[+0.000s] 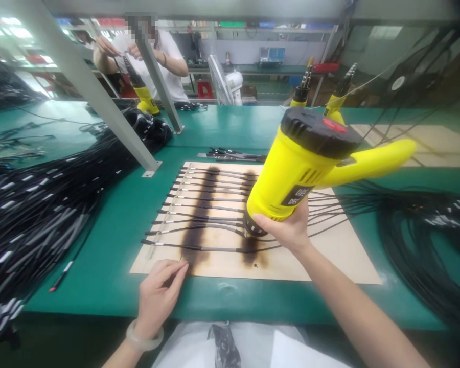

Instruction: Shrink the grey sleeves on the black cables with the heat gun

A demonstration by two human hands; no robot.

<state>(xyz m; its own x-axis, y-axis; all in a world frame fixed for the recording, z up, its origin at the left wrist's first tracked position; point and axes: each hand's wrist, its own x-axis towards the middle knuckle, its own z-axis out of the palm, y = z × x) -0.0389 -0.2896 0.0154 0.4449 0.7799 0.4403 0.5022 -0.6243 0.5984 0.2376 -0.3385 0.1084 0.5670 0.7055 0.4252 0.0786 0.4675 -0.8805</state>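
My right hand (291, 225) is wrapped round the lower barrel of a yellow heat gun (287, 168). The gun's dark nozzle points down over several black cables (210, 206) with grey sleeves, laid side by side across a pale wooden board (222, 263). Dark scorch bands run over the board beneath them. At the board's front edge, left of centre, my left hand (163, 286) has thumb and forefinger pinched together. Whatever those fingertips may hold is too small to make out. The nearest cable lies just beyond that hand.
A big heap of black cables (61, 194) covers the table's left side; coiled cables (425, 230) lie at right. Two slanted metal posts (99, 97) rise from the green table (115, 255). Across it, a person (168, 56) works near another yellow heat gun (147, 99). A fan (224, 82) stands behind.
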